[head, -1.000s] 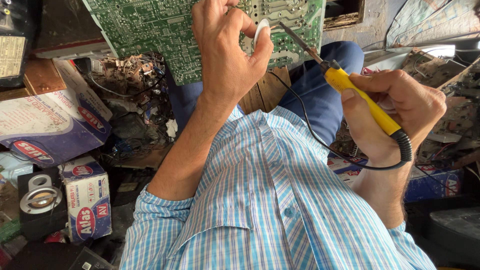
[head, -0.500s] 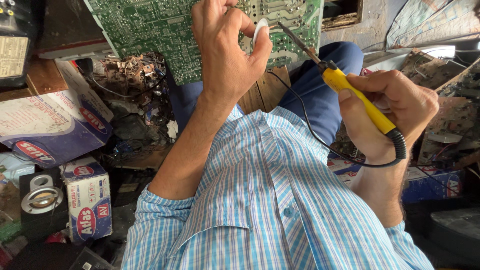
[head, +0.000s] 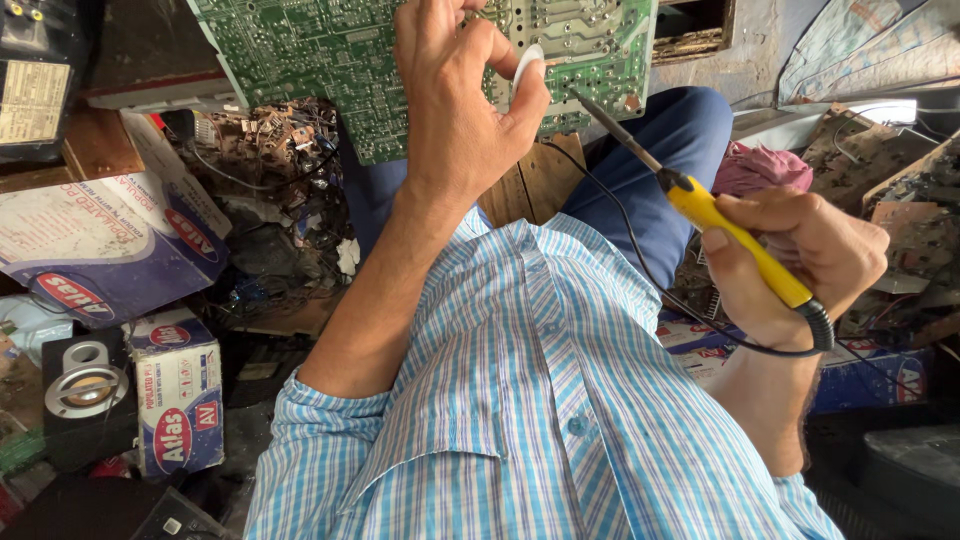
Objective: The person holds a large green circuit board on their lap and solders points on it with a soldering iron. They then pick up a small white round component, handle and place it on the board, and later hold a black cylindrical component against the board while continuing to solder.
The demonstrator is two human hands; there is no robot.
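Head view: left hand (head: 455, 110) is pinching a white disc (head: 527, 68) against the green circuit board (head: 330, 60) on the lap's far edge; right hand (head: 800, 262) is gripping the yellow soldering iron (head: 735, 238), tip just short of the board, likely needing a steady touch on a joint

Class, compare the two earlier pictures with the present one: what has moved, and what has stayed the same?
Very little moved. The right hand with the yellow soldering iron drifted slightly, its tip staying near the green circuit board. Nothing was picked up or released. The left hand keeps its grip on the small white piece against the board; the boxes at the side lie unchanged.
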